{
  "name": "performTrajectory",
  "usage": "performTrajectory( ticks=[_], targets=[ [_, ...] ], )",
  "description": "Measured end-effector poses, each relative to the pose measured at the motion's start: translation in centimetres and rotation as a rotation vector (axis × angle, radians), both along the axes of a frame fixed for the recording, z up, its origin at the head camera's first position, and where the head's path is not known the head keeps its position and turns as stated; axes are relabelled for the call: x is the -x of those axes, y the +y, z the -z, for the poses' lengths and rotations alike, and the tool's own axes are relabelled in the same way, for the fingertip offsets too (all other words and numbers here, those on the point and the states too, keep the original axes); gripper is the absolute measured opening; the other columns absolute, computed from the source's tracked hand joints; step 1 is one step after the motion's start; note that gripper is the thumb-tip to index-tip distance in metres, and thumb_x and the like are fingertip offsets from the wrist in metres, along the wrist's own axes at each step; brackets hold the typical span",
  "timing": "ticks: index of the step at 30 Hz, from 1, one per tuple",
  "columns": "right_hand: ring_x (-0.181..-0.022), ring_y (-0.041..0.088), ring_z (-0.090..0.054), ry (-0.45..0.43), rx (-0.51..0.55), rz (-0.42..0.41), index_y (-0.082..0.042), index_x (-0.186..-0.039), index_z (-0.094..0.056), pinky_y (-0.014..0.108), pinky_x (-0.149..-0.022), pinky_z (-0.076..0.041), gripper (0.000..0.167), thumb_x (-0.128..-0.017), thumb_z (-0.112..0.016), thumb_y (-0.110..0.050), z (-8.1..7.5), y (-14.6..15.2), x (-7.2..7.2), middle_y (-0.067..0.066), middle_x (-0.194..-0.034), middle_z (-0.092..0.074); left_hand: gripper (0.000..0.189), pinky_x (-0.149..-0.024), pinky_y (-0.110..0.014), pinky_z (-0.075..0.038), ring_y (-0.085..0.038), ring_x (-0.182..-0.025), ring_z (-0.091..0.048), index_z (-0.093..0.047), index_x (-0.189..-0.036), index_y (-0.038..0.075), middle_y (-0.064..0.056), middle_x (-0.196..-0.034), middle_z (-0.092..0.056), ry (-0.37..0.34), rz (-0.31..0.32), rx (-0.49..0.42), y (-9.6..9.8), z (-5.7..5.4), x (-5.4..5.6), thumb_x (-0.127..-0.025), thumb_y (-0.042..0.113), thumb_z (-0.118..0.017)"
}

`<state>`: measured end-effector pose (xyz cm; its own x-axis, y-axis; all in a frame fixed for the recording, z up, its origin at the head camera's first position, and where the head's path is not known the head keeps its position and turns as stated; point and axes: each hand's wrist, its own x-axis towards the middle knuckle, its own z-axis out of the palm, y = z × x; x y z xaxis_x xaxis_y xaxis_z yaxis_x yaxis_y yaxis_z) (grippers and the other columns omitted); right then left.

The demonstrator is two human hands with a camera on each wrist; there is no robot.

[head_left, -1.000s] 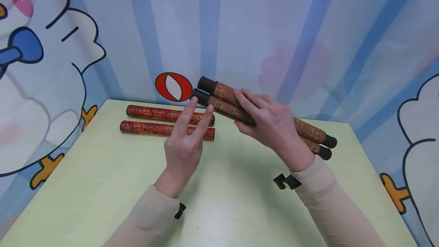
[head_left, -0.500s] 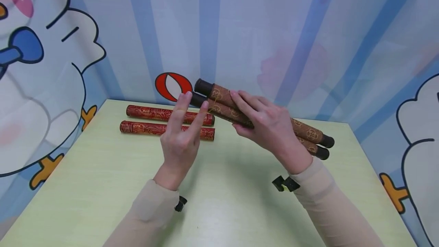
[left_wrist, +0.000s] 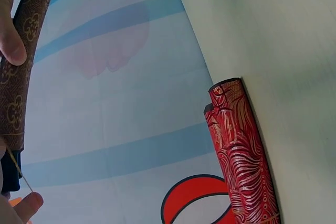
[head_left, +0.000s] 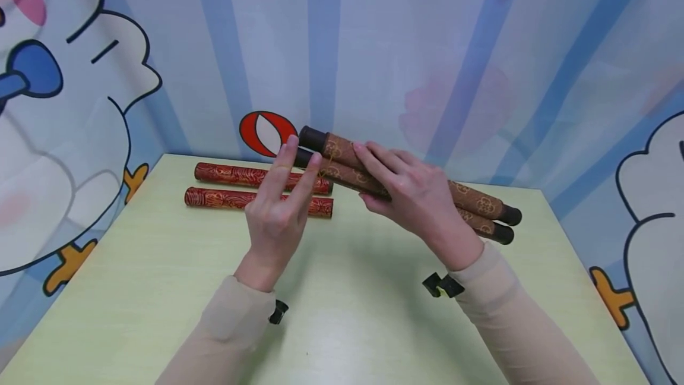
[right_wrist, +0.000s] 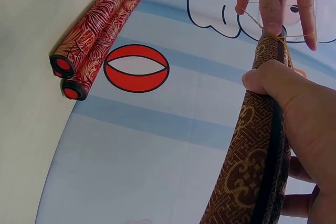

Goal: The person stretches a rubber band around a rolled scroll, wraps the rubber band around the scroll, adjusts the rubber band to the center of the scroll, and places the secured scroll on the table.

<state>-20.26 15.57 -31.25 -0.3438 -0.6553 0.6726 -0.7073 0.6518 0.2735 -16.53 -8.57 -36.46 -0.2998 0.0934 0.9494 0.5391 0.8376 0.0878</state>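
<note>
My right hand (head_left: 419,195) grips two brown rolled scrolls (head_left: 478,198) side by side, raised and slanting over the table. They bear gold flower patterns and black end knobs (head_left: 312,137). In the right wrist view its thumb (right_wrist: 270,80) presses on the brown cloth near one end. At that end, my left hand (head_left: 275,218) has its fingers straight and spread. A thin yellow rubber band (right_wrist: 254,19) stretches across the left fingers and round the scroll ends, also seen in the left wrist view. The palm side of the left hand is hidden in the head view.
Two red scrolls (head_left: 230,198) with gold patterns lie parallel at the back left of the pale green table (head_left: 160,290). Behind the table stands a blue striped backdrop (head_left: 363,46) with cartoon figures, and it continues along both sides.
Both hands and the brown scrolls have shifted slightly left. The scrolls' left ends have dipped a little. The red scrolls stay where they lay.
</note>
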Motion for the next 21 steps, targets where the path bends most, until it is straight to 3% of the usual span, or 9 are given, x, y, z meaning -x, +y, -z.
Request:
performTrajectory(
  ticks=[10,14,21],
  targets=[
    [-0.106,0.033,-0.075,-0.001,-0.023,0.001,-0.011,-0.153,-0.061,0.047,-0.064,-0.065,0.079,-0.086,-0.091,-0.038,0.2,0.1,-0.1,0.014,-0.140,-0.070,0.065,-0.057,-0.036,-0.059,-0.032,-0.142,-0.058,-0.056,-0.158,0.027,-0.013,-0.158,-0.056,-0.028,0.011,0.037,-0.5,-0.2,0.0,-0.098,0.020,-0.080],
    [-0.106,0.033,-0.075,0.003,-0.036,0.004,-0.011,-0.153,-0.060,0.047,-0.065,-0.065,0.080,-0.085,-0.092,-0.038,0.2,0.2,-0.1,0.014,-0.141,-0.070,0.061,-0.054,-0.036,-0.057,-0.031,-0.142,-0.059,-0.062,-0.153,0.022,-0.013,-0.155,-0.060,-0.015,0.018,0.061,-1.1,-0.6,0.1,-0.096,0.024,-0.082],
    [-0.108,0.034,-0.074,0.015,-0.057,-0.002,-0.011,-0.154,-0.059,0.047,-0.066,-0.065,0.081,-0.084,-0.092,-0.037,0.2,0.4,-0.1,0.014,-0.141,-0.070,0.068,-0.053,-0.038,-0.057,-0.033,-0.139,-0.060,-0.054,-0.159,0.026,-0.013,-0.153,-0.061,0.018,0.045,0.122,-1.9,-0.7,0.7,-0.097,0.032,-0.081]
  ],
)
